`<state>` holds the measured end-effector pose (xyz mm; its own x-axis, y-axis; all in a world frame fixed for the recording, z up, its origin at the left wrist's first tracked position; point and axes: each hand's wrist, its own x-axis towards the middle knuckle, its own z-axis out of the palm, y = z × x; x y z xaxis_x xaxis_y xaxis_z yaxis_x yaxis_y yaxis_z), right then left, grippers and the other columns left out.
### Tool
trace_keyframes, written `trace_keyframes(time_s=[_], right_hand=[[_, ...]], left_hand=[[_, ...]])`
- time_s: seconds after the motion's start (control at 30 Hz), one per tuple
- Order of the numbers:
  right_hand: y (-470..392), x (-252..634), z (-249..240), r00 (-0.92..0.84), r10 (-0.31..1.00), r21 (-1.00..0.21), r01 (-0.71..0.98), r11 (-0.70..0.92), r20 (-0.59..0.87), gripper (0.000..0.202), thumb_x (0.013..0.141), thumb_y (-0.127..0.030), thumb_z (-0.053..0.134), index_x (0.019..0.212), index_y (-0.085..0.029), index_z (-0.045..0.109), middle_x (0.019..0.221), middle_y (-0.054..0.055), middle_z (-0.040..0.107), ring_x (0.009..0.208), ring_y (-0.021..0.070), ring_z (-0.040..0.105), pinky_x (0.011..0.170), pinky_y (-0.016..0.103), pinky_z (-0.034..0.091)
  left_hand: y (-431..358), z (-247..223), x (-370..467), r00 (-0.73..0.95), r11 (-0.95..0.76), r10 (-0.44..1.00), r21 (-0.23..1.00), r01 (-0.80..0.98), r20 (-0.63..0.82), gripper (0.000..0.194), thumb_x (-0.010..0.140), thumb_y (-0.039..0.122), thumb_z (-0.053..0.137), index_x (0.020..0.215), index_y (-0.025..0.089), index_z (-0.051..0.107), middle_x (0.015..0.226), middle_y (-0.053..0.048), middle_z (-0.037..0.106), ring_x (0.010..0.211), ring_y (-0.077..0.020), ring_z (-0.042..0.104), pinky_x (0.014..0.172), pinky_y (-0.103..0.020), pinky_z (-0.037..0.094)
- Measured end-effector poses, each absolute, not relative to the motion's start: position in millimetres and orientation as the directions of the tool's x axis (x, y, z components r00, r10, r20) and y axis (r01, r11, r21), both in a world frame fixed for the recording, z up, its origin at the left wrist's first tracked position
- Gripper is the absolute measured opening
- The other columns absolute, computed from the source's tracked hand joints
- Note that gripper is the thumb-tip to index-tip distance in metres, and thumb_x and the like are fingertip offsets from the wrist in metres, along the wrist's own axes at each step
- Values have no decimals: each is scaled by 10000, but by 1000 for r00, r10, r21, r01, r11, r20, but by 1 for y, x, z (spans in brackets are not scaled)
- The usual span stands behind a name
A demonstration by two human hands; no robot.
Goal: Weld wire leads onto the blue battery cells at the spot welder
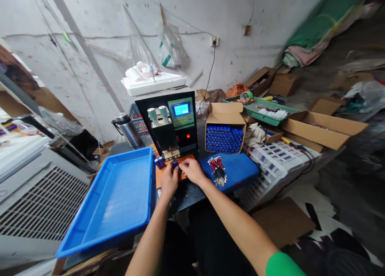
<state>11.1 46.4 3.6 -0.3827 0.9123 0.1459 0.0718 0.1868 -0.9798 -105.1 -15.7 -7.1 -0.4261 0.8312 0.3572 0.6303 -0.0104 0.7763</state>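
A small blue cylindrical battery cell (175, 163) stands under the electrodes of a black spot welder (185, 141) with a lit screen. Fingers of my left hand (170, 179) close on this cell from the front. My right hand (191, 169) is pinched just to its right; whatever lies between its fingertips is too small to make out. Two more blue cells (160, 162) sit left of the electrodes on an orange board (158, 182). Right of my hands, a bundle of red and black wire leads (219, 171) rests on a blue pad (239, 166).
A blue tray (118, 195) lies at the left, beside a steel flask (128, 130). Behind the pad stands an open cardboard box (225, 117) packed with blue cells. Farther right are a green tray (267, 114), a white plastic crate (269, 161) and more cartons.
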Motion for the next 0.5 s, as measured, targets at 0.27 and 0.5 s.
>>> trace_keyframes(time_s=[0.27, 0.5], right_hand=[[30, 31, 6, -351, 896, -939, 106, 327, 272, 101, 858, -226, 599, 805, -182, 672, 782, 31, 718, 732, 174, 672, 709, 270, 523], [23, 43, 17, -299, 788, -732, 297, 612, 538, 148, 882, -191, 593, 995, -166, 684, 1007, 99, 699, 974, 226, 616, 900, 334, 483]], left_hand=[[-18, -8, -106, -423, -3, 839, 780, 626, 343, 302, 882, 463, 499, 962, 192, 605, 755, -18, 651, 658, -175, 601, 625, -275, 454], [-17, -12, -109, -385, -75, 834, 771, 632, 396, 419, 856, 490, 547, 1110, 173, 651, 883, -80, 709, 757, -211, 648, 709, -337, 531]])
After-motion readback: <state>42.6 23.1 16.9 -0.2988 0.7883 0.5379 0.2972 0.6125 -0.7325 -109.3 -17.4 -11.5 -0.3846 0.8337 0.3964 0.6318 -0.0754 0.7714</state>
